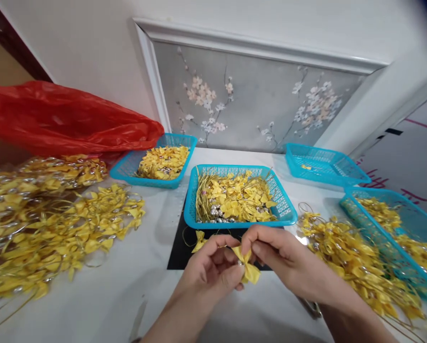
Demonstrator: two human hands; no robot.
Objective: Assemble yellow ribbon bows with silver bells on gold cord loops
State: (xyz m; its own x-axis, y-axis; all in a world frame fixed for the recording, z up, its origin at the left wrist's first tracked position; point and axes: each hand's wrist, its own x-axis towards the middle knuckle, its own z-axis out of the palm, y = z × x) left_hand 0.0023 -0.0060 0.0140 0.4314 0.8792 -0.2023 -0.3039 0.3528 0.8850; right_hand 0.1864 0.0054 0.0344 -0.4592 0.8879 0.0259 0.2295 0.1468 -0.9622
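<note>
A person's two bare hands meet low in the centre, above a white table [127, 286], working on one small yellow bow [251, 272]. The left hand [213, 269] grasps the bow near its knot, thumb in front and curled fingers behind, with a small silvery bead beside the thumb tip. The right hand [285, 255] is closed in a pinch at the bow's upper loop, index finger and thumb close together; its other fingers are tucked away, and whether they hold anything cannot be told. The lower loop hangs free between the hands.

Beneath them lies a black mat [177, 255], with a loose bow [199, 241] just beyond the left hand. Directly behind is a blue basket [240, 224] filled with yellow bows, gold cords and silver beads. A large heap of bows [88, 228] spreads at left, near a red plastic bag [66, 119]; another pile [352, 252] lies at right, beside a second blue basket [419, 221].
</note>
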